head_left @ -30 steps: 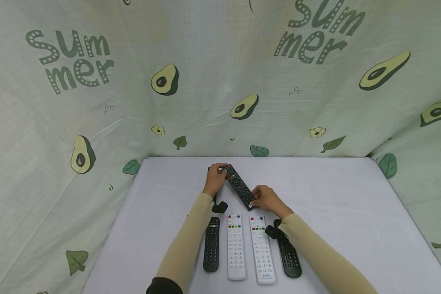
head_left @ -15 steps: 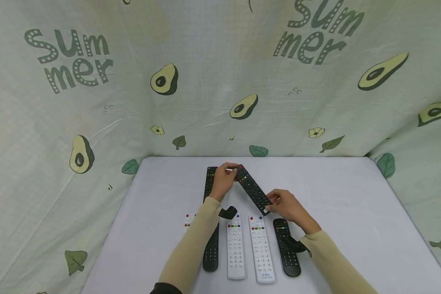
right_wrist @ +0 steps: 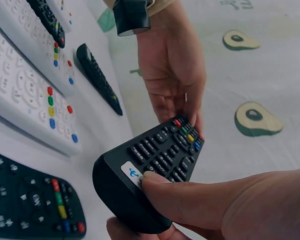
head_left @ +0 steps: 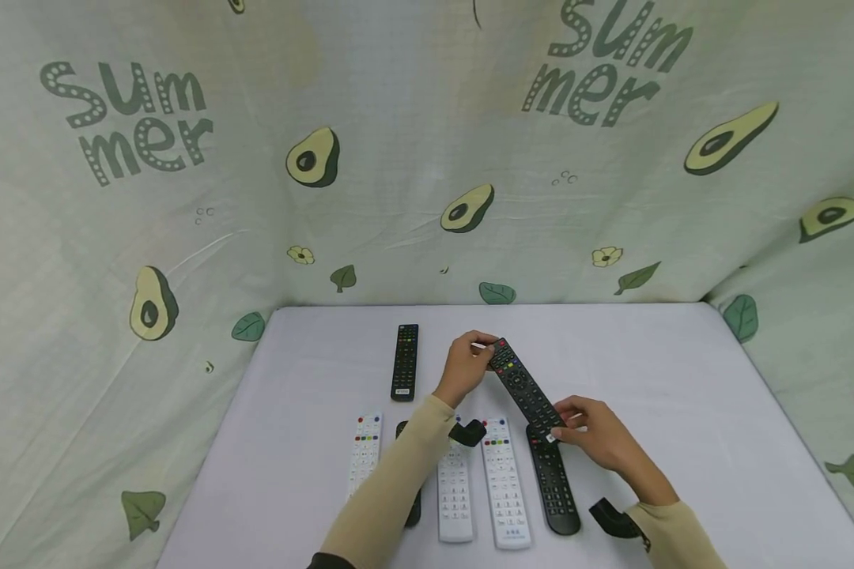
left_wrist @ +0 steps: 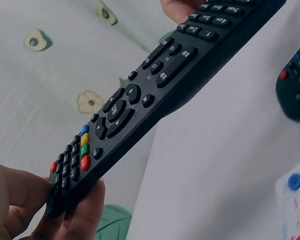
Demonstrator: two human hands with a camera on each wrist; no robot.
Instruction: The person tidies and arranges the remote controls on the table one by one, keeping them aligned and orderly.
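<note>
A black remote control with coloured buttons is held up at a slant over the table between both hands. My left hand pinches its far end, thumb on one side and fingers underneath, as the left wrist view shows. At the near end, my right hand grips it, the thumb pressing beside a small white label. The held remote's near end overlaps another black remote in the head view. Left of that one lie two white remotes, a right one and a middle one, partly behind the left sleeve.
Another black remote lies alone further back on the white table. A white remote and a mostly hidden black remote lie by the left sleeve. A printed cloth hangs behind the table.
Both hands have carried the black remote to the right and somewhat nearer. The left arm has uncovered the black remote at the back and more of the leftmost white one.
</note>
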